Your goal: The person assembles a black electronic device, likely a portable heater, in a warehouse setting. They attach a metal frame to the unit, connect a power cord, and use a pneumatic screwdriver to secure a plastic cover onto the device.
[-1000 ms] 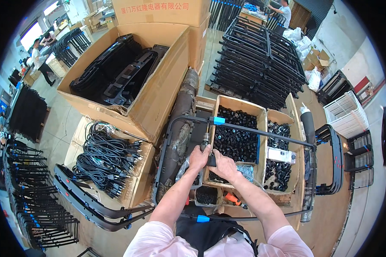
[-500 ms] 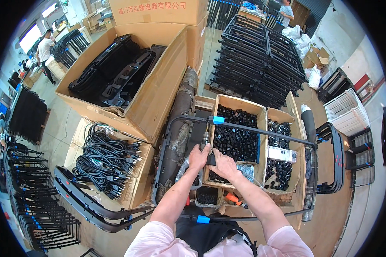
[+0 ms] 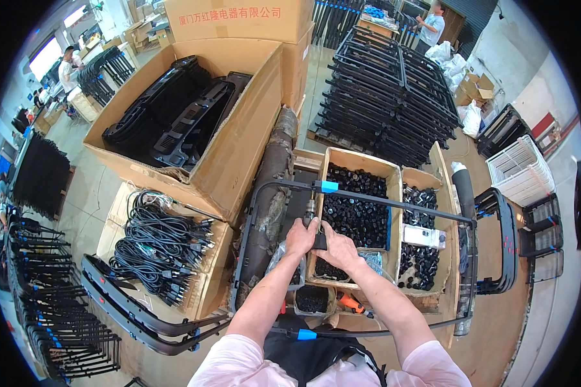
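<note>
Both hands are closed round a dark power drill (image 3: 319, 240), its metal chuck pointing away from me toward the far bar of a black rectangular frame (image 3: 400, 207). My left hand (image 3: 301, 237) wraps its left side, and my right hand (image 3: 340, 251) grips it from the right. Blue tape (image 3: 329, 187) is wrapped on the far bar just past the drill's tip; another blue piece (image 3: 306, 335) sits on the near bar by my waist. Whether the tip touches the frame I cannot tell. Beneath the frame lies a wooden box (image 3: 395, 180) of small black parts.
An orange-handled tool (image 3: 351, 302) lies beside a small tub of black bits (image 3: 312, 300). Coiled black cables (image 3: 158, 242) fill a carton at left, below a large cardboard box (image 3: 239, 135) of black panels. Stacked black frames (image 3: 387, 97) stand ahead. Two people work farther off.
My hands and the drill stay almost in place. The view has shifted slightly, and the person at the far right has come further into sight.
</note>
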A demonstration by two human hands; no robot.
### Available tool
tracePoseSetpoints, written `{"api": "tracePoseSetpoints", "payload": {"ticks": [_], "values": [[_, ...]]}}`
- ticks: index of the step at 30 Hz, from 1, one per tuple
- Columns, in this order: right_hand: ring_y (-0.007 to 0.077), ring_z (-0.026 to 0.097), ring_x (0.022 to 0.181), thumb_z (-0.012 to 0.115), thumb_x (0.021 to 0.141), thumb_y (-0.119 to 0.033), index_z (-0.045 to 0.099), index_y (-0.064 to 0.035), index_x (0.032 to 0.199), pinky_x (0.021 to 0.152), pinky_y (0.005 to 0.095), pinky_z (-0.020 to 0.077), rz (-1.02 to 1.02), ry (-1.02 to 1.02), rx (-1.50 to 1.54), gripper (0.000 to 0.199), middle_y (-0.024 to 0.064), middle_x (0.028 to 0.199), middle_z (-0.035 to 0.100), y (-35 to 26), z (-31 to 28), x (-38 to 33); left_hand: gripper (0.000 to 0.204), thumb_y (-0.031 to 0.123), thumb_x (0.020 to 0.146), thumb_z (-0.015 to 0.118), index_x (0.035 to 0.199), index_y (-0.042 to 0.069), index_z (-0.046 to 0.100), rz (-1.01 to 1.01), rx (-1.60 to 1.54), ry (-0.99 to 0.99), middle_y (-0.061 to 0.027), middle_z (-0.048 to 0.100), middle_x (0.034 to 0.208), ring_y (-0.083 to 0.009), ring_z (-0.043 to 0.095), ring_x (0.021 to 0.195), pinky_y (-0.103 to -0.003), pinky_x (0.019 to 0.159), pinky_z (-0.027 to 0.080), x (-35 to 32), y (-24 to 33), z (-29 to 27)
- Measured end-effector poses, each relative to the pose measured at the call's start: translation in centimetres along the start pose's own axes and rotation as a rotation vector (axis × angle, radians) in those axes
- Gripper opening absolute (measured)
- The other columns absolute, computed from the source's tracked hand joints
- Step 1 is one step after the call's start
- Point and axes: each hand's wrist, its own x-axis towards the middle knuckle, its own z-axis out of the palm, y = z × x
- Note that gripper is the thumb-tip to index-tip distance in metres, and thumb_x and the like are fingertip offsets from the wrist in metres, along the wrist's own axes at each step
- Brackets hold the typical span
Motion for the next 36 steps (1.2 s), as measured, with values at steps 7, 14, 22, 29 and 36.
{"api": "tracePoseSetpoints", "payload": {"ticks": [7, 14, 22, 29, 36], "values": [[0.0435, 0.071, 0.113, 0.085, 0.085, -0.038, 0.040, 0.0010, 0.153, 0.096, 0.0493, 0.0584, 0.008, -0.020, 0.002, 0.090, 0.0282, 0.126, 0.070, -0.8, -0.9, 0.4, 0.072, 0.063, 0.102, 0.055, 0.128, -0.004, 0.059, -0.043, 0.095, -0.020, -0.0344, 0.070, 0.125, -0.0495, 0.067, 0.122, -0.055, 0.105, 0.051, 0.1, 1.3, -0.7], [0.0408, 0.064, 0.122, 0.085, 0.084, -0.030, 0.058, -0.0053, 0.134, 0.101, 0.0485, 0.0556, -0.017, 0.038, 0.011, 0.063, 0.0157, 0.139, 0.056, -0.8, 0.9, 0.5, 0.072, 0.064, 0.102, 0.054, 0.128, -0.003, 0.056, -0.040, 0.132, -0.020, -0.0336, 0.072, 0.121, -0.0502, 0.069, 0.118, -0.058, 0.102, 0.052, -0.3, 1.9, -1.0], [0.0430, 0.065, 0.122, 0.088, 0.080, -0.029, 0.059, -0.0044, 0.135, 0.100, 0.0504, 0.0560, 0.006, 0.035, 0.032, 0.066, 0.0168, 0.147, 0.054, -1.4, 0.9, -0.4, 0.072, 0.065, 0.102, 0.053, 0.128, -0.003, 0.057, -0.026, 0.160, -0.016, -0.0335, 0.072, 0.120, -0.0502, 0.069, 0.117, -0.058, 0.101, 0.053, -0.8, 1.3, -0.8], [0.0429, 0.064, 0.123, 0.085, 0.084, -0.027, 0.059, -0.0048, 0.133, 0.102, 0.0499, 0.0553, -0.008, 0.046, 0.044, 0.060, 0.0168, 0.143, 0.054, -1.7, 1.0, -1.2, 0.075, 0.066, 0.102, 0.053, 0.130, -0.004, 0.057, -0.011, 0.157, -0.016, -0.0348, 0.072, 0.121, -0.0505, 0.069, 0.118, -0.057, 0.102, 0.052, -1.4, 0.7, -0.9], [0.0441, 0.065, 0.120, 0.085, 0.083, -0.028, 0.058, -0.0048, 0.135, 0.100, 0.0506, 0.0565, -0.050, 0.086, 0.042, 0.062, 0.0186, 0.141, 0.054, -1.4, 1.7, -1.9, 0.078, 0.065, 0.102, 0.054, 0.132, -0.007, 0.056, 0.009, 0.115, -0.034, -0.0368, 0.069, 0.125, -0.0515, 0.066, 0.121, -0.056, 0.103, 0.051, -1.6, -0.1, -0.8]]}}
